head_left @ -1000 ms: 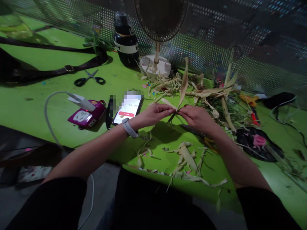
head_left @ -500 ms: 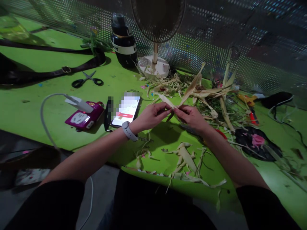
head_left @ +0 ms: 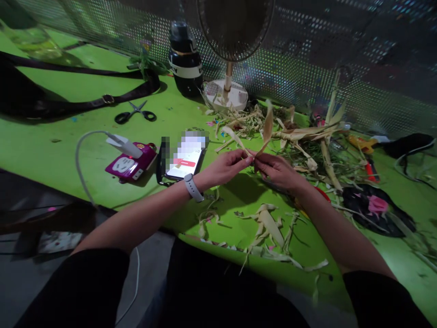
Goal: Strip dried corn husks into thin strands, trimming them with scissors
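Dried corn husk strips (head_left: 267,127) rise in a V from between my hands, above the green table. My left hand (head_left: 229,167), with a watch (head_left: 193,187) on its wrist, pinches the husk where the strips meet. Touching it from the other side, my right hand (head_left: 278,171) has its fingers closed on the same husk; the fingertips partly hide the join. Below them on the table lies a figure of folded and knotted husk (head_left: 268,223), with thin scraps around it.
A heap of husk and dry leaves (head_left: 307,141) lies beyond my right hand. On the left are a phone (head_left: 186,157), a purple power socket (head_left: 131,164) and scissors (head_left: 136,112). A fan (head_left: 227,93) and a black bottle (head_left: 186,68) stand at the back.
The taller husk strip has swung from leaning right to nearly upright. Both hands keep hold of the husk; the whole view has shifted slightly, with things now further right.
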`<state>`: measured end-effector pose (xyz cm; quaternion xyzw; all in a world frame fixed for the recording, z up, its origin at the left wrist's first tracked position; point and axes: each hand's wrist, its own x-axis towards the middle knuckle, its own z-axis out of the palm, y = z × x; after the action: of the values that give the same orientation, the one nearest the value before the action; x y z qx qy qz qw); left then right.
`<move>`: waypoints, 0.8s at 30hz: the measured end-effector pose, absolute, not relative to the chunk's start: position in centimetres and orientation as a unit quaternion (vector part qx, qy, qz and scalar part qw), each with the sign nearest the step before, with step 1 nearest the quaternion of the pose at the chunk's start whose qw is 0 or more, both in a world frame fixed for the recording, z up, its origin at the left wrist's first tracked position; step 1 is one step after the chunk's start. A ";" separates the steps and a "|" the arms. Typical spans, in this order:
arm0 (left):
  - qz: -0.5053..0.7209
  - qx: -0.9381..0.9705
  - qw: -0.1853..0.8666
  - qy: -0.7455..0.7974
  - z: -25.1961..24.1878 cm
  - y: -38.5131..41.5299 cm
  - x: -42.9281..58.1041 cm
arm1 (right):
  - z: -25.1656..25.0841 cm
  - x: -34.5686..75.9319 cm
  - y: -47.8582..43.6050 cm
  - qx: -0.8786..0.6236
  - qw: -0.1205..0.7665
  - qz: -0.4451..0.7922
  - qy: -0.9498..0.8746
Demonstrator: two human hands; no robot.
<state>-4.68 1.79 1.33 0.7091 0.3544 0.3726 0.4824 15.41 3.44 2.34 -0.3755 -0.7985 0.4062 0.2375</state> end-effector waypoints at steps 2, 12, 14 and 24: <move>0.368 0.697 0.513 0.340 1.2 1.7 -4.6 | 2.3 15.7 3.6 -0.354 0.222 0.388 -0.822; 0.384 0.610 0.574 0.390 1.0 1.0 -3.9 | 3.2 14.8 2.8 -0.334 0.190 0.308 -0.870; 0.401 0.620 0.556 0.382 0.8 1.0 -3.8 | 3.2 14.6 2.6 -0.354 0.197 0.307 -0.861; 0.445 0.644 0.436 0.444 0.4 -0.1 -2.8 | 1.4 13.7 1.6 -0.445 0.278 0.262 -0.810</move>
<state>-2.76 -0.13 0.42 0.6443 0.4442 0.4447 0.4357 13.68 1.57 1.36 -0.4454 -0.8095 0.2623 0.2784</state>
